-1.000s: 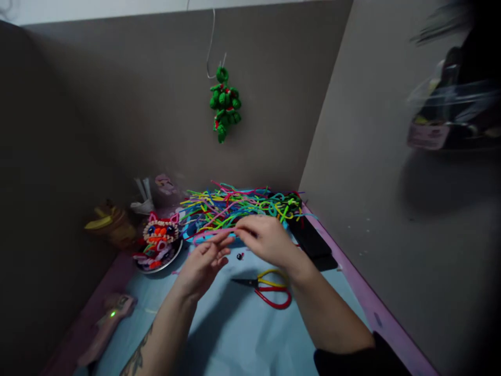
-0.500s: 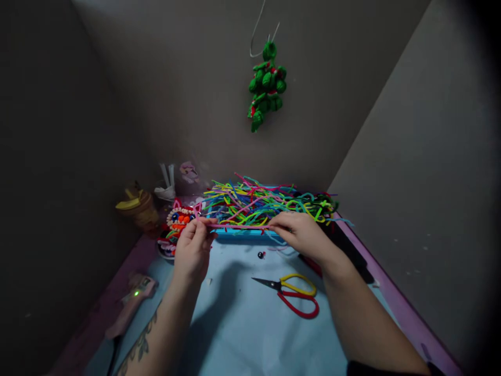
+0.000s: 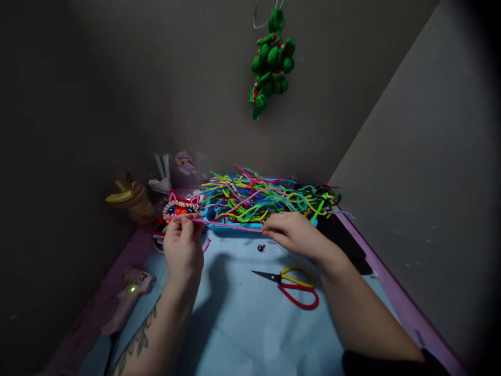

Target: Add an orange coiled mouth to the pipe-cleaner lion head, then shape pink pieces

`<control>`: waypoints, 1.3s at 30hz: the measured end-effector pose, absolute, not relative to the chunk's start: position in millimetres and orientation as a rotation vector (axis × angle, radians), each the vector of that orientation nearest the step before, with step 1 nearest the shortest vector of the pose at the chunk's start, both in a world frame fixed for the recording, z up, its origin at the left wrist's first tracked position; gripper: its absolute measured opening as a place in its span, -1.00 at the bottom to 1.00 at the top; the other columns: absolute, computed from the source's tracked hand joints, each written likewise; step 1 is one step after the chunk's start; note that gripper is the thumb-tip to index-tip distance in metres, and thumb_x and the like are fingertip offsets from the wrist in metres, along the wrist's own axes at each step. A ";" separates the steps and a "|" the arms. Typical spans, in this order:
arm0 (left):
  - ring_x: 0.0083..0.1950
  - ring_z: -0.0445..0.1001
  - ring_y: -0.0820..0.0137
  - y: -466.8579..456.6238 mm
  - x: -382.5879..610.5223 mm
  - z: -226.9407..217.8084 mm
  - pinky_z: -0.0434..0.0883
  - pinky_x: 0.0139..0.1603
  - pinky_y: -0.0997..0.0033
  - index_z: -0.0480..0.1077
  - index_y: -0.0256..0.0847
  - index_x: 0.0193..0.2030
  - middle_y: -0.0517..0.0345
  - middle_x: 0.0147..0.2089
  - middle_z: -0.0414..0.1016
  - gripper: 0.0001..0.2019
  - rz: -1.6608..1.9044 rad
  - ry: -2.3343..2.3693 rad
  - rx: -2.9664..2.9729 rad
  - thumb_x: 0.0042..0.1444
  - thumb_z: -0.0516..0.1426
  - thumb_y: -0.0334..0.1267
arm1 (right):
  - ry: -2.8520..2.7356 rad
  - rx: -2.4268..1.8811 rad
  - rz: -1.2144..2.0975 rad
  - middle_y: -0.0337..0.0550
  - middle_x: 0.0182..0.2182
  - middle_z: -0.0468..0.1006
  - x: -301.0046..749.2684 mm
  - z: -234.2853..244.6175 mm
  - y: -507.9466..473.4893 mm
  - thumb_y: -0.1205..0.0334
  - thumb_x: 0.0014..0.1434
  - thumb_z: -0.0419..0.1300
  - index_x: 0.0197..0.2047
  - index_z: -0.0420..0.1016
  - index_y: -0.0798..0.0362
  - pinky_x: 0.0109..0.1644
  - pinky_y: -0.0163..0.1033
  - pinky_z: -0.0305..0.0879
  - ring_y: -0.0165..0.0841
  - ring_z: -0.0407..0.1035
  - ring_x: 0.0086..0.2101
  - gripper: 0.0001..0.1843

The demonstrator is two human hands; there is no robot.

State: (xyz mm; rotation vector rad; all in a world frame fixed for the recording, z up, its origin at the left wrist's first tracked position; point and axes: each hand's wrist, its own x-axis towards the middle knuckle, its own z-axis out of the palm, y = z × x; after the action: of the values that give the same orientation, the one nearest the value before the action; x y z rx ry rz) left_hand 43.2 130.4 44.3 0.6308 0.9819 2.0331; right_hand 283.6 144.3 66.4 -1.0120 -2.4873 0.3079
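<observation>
A pink pipe cleaner [image 3: 230, 226] is stretched nearly level between my two hands above the table. My left hand [image 3: 183, 243] pinches it at the left, in front of a colourful pipe-cleaner figure [image 3: 180, 204] with pink ears and blue eyes. At the other end, the fingertips of my right hand [image 3: 287, 230] are closed on it. Just behind it lies a blue tray [image 3: 223, 227] heaped with pipe cleaners [image 3: 258, 201] in many colours. Scissors [image 3: 291, 286] with one yellow and one red handle rest on the table below my right hand, blades pointing left.
A pink glue gun [image 3: 129, 303] with a green light lies at the left on the blue table covering [image 3: 250, 329]. A small black bead-like piece [image 3: 260, 248] sits near the tray. Brown cup-like object [image 3: 131, 201] stands back left. A green ornament [image 3: 272, 62] hangs on the wall.
My left hand has shifted left and slightly down along the pink pipe cleaner. My right hand has moved slightly left. The camera view has tilted a little.
</observation>
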 end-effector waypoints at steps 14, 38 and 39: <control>-0.35 0.50 0.49 139.0 24.0 51.5 0.46 -0.34 0.54 0.42 -0.24 -0.45 0.23 -0.39 0.51 -0.87 2.080 0.905 0.632 -0.04 0.31 -0.34 | -2.462 -1.139 0.316 -0.11 -0.30 0.65 279.4 63.8 149.8 0.34 0.24 0.17 -0.27 0.60 0.06 -0.20 -0.29 0.25 -0.33 0.48 -0.28 -0.85; -0.35 0.54 0.49 140.3 2.5 70.6 0.55 -0.32 0.51 0.32 -0.19 -0.49 0.36 -0.51 0.48 -0.78 2.040 0.986 0.365 0.05 0.12 -0.58 | -2.045 -1.227 0.210 -0.15 -0.35 0.56 310.0 68.5 165.5 0.33 0.17 0.25 -0.43 0.53 0.07 -0.10 -0.26 0.24 -0.34 0.41 -0.26 -0.87; -0.37 0.52 0.50 137.9 4.3 72.8 0.55 -0.31 0.51 0.31 -0.19 -0.51 0.36 -0.53 0.46 -0.78 2.055 0.974 0.383 0.01 0.14 -0.59 | -2.047 -1.287 0.157 -0.13 -0.35 0.56 309.4 68.3 165.5 0.33 0.17 0.26 -0.43 0.53 0.07 -0.10 -0.24 0.24 -0.32 0.40 -0.25 -0.86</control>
State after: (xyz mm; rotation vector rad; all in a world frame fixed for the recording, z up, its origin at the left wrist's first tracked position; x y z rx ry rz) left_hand 4.3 137.9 72.8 0.3829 0.9745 2.0552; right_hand 309.4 165.5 68.3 -1.2875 -2.0469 0.1570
